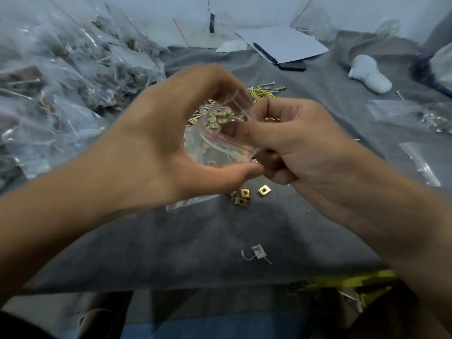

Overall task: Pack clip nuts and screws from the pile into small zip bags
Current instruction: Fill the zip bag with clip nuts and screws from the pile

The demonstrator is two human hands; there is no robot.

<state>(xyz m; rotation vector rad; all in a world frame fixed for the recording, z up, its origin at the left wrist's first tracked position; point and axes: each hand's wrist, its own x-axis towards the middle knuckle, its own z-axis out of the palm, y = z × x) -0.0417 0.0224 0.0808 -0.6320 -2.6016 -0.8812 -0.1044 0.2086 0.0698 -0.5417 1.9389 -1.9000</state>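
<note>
You hold a small clear plastic zip bag with a red stripe at its mouth (220, 145) above the grey cloth-covered bench (281, 228), between your two hands. Your left hand (156, 143) curls around it, thumb below and fingers over the top. Your right hand (300, 145) pinches the bag's edge near the red stripe. The bag is blurred, so I cannot tell what is already inside.

Much work seems finished: a big heap of filled clear bags (63, 89) lies at your left. The loose pile of brass-coloured clip nuts and thin screws (234, 111) behind the bag is small now. Three square brass clip nuts (249, 194) lie just beside your left thumb, not packed. Some flat clear bags (420, 157) wait at your right.
</note>
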